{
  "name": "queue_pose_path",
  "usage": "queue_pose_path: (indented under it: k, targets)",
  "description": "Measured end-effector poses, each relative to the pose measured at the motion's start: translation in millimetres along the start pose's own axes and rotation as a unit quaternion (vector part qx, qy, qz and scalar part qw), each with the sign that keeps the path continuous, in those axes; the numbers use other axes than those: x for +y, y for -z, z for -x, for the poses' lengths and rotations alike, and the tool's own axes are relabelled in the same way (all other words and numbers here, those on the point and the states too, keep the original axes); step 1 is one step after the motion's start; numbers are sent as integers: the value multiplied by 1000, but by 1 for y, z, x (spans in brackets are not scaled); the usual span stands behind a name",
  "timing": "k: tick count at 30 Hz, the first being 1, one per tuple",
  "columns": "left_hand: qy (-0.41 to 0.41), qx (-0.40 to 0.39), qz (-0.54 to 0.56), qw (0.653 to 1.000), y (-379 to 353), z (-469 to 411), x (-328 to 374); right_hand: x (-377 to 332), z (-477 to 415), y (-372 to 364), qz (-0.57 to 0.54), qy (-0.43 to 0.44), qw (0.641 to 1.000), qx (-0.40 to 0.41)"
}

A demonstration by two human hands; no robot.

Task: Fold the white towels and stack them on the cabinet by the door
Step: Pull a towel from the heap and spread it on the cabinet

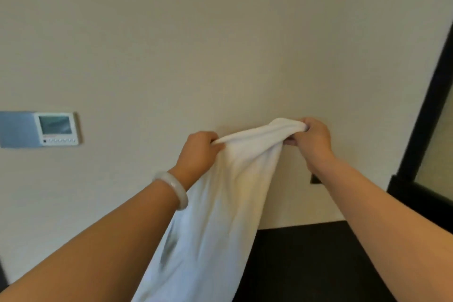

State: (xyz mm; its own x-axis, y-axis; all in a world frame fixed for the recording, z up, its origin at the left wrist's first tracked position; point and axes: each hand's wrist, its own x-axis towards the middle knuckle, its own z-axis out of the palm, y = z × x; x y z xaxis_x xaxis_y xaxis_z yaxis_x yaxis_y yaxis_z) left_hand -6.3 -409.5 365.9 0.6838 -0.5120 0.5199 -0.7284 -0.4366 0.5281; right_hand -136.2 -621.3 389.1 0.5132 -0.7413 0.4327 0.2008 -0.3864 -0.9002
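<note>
A white towel point(228, 203) hangs in front of me, held up against a beige wall. My left hand point(198, 152) grips one upper corner of it, and a pale bangle sits on that wrist. My right hand point(311, 137) grips the bunched top edge a little higher and to the right. The cloth is stretched between both hands and drapes down out of the frame's bottom. Below and behind the towel lies the dark top of the cabinet point(306, 265).
A white wall control panel with a small screen point(57, 129) is mounted at the left. A dark door frame point(426, 110) runs down the right edge. A small dark wall fitting point(315, 179) shows behind my right forearm.
</note>
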Motion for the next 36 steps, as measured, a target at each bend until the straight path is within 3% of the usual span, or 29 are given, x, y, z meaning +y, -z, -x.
queue_pose_path:
  k: [5, 9, 13, 16, 20, 22, 24, 29, 32, 34, 36]
  targets:
    - [-104, 122, 62, 985, 11, -55, 137, -70, -77, 104, -48, 136, 987, 71]
    - [-102, 107, 42, 988, -46, -69, 194, -51, -120, 189, 17, 156, 987, 30]
    - [-50, 5, -10, 999, -146, -42, 178, 57, -125, 241, 176, 44, 982, -58]
    - [8, -101, -54, 993, -225, 11, 140, 162, -87, 257, 295, -65, 940, -155]
    - [92, -226, -98, 965, -297, 100, 86, 249, -5, 270, 349, -178, 865, -314]
    - [105, -253, -88, 958, -309, 132, 66, 265, 19, 282, 286, -251, 855, -353]
    - [120, -242, -56, 961, -307, 148, 52, 272, 25, 294, 244, -290, 848, -369]
    - [187, -210, -73, 957, -293, 143, 39, 286, 2, 305, 404, -122, 835, -352]
    - [217, -131, -65, 965, -272, 108, 54, 278, -22, 301, 378, -105, 863, -319]
    - [198, -80, -25, 977, -250, 75, 77, 266, -43, 301, 340, -97, 888, -293]
    - [153, -58, 5, 987, -224, 44, 104, 254, -55, 295, 318, -86, 885, -329]
